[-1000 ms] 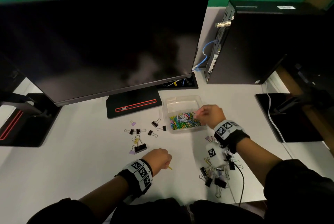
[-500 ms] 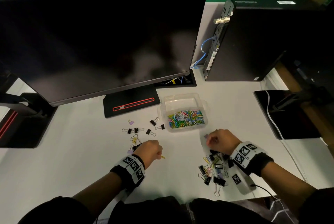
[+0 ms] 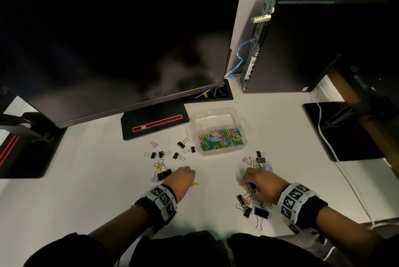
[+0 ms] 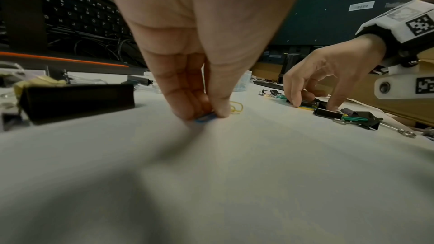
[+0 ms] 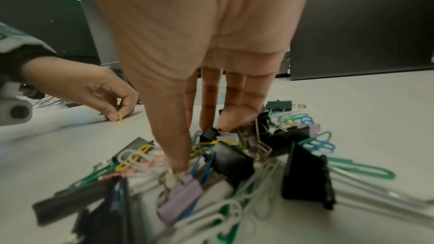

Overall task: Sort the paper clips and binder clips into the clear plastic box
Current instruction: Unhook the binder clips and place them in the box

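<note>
Working from the left, we found loose binder clips (image 3: 164,174) of black and pastel folded metal with wire handles beside our left hand (image 3: 182,177). Its fingertips (image 4: 202,110) were pressed together on a small blue paper clip (image 4: 206,118) lying flat on the matte white bench (image 3: 86,180), with a yellow paper clip (image 4: 236,108) just beyond. The clear plastic box (image 3: 218,130), rigid and thin-walled, lay ahead and between both hands, holding coloured wire paper clips. Our right hand (image 3: 262,184), fingers spread and nearly straight, touched the tangled mixed pile (image 5: 234,155) directly beneath it.
</note>
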### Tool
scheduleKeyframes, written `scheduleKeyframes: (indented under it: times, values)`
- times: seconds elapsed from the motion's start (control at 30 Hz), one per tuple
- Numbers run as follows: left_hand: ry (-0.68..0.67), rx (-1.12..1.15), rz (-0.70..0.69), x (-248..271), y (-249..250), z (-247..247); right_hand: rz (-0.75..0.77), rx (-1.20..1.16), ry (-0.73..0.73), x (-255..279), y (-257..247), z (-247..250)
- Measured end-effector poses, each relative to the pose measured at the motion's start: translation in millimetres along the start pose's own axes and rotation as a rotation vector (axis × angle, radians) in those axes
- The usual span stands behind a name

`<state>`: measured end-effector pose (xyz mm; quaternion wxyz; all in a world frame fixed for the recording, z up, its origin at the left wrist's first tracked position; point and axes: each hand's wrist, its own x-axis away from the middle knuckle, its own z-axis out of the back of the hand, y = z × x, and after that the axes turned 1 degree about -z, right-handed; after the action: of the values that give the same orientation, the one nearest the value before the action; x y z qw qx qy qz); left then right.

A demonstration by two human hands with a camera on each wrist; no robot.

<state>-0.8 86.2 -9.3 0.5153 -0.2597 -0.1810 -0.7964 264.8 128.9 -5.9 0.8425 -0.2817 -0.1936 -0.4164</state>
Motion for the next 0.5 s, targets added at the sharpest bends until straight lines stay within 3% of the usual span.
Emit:
scheduleKeyframes:
  times: [0.13, 0.2, 0.27, 0.33, 0.4, 0.5]
  values:
    - [0.042, 0.124, 0.046, -0.2, -1.2, -4.5, -0.024, -0.023, -0.005, -0.5, -1.3, 4.0]
    - [0.023, 0.103, 0.046, 2.4, -4.6, -2.3, -0.038, -0.027, -0.001, -1.4, -1.3, 4.5]
    - [0.094, 0.068, 0.026, 6.3, -7.3, -2.5, -0.054, -0.040, 0.003, -1.3, -1.1, 3.3]
    - [0.016, 0.085, 0.120, 6.6, -12.4, -3.0, -0.069, -0.062, 0.006, -1.0, -1.1, 2.9]
    - [0.169, 0.062, 0.174, 11.2, -15.6, -1.3, -0.083, -0.081, 0.005, -1.4, -1.4, 2.8]
    - [0.155, 0.128, 0.114, 12.2, -10.5, 2.2, -0.099, -0.090, -0.010, -3.0, -4.6, 2.8]
